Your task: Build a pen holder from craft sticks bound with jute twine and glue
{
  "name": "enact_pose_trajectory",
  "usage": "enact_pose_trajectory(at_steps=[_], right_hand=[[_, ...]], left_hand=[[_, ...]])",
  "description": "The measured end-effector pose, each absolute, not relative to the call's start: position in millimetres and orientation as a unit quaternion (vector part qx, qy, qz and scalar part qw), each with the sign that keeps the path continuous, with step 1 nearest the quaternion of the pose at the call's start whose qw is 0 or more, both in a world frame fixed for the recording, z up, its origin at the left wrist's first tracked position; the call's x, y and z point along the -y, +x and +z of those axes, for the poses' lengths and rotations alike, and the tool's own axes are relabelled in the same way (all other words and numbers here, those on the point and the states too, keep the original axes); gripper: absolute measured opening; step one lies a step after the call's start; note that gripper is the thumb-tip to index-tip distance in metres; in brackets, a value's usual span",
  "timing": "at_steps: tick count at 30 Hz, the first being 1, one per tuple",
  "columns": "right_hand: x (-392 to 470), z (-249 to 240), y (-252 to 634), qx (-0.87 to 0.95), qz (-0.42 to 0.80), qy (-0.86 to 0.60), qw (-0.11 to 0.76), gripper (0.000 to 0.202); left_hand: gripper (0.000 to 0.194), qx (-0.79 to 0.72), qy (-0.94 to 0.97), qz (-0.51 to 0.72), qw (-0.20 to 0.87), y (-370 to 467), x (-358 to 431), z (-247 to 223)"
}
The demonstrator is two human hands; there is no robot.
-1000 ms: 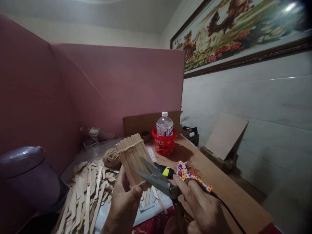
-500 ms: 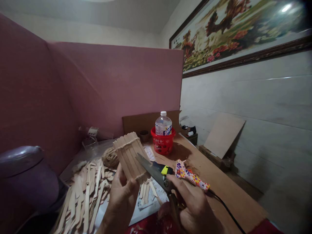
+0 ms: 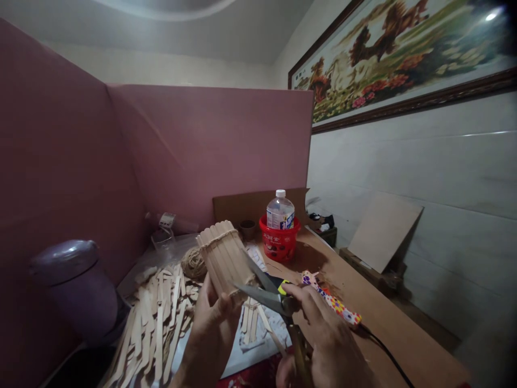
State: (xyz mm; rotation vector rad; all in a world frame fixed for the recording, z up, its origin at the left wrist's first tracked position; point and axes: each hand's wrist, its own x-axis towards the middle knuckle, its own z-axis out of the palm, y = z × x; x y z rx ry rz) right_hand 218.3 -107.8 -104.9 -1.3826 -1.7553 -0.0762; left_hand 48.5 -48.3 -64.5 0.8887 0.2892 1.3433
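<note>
My left hand (image 3: 214,323) holds a cup-like piece of wooden craft sticks (image 3: 226,258), tilted, with twine wound round its upper and lower ends. In my right hand (image 3: 319,328) are large scissors (image 3: 269,299), their blades spread apart near the lower twine of the stick piece. A ball of twine (image 3: 194,264) lies just left of the piece. Below it, a few short sticks (image 3: 251,323) rest on a patterned sheet. A flower-patterned glue gun (image 3: 333,302) lies beyond my right hand.
Many loose craft sticks (image 3: 157,318) are piled at the left. A red bucket (image 3: 278,245) with a plastic bottle (image 3: 280,210) in it stands at the back. A purple bin (image 3: 76,291) is at the far left; a black cord trails right.
The scissors have opened and their blades now sit by the lower part of the stick piece. The view has shifted, so the scene appears slightly farther right.
</note>
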Motion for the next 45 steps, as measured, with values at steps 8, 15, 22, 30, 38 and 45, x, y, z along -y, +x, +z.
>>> enact_pose_trajectory(at_steps=[8, 15, 22, 30, 38, 45], right_hand=[[104, -102, 228, 0.738, -0.22, -0.516, 0.375, 0.069], [99, -117, 230, 0.728, -0.204, -0.505, 0.416, 0.055], [95, -126, 232, 0.737, -0.194, -0.486, 0.428, 0.043], [107, -94, 214, 0.701, 0.079, -0.547, 0.451, 0.027], [101, -82, 227, 0.65, 0.125, -0.605, 0.444, 0.03], [82, -91, 211, 0.693, 0.121, -0.682, 0.198, 0.022]], left_hand=[[0.084, -0.153, 0.414, 0.624, 0.645, 55, 48, -65], [0.083, -0.169, 0.421, 0.612, 0.648, 57, 48, -66], [0.085, -0.186, 0.42, 0.606, 0.649, 58, 47, -70], [0.074, -0.144, 0.394, 0.598, 0.683, 55, 43, -67], [0.058, -0.151, 0.372, 0.643, 0.652, 49, 45, -63], [0.035, -0.167, 0.334, 0.707, 0.6, 40, 44, -52]])
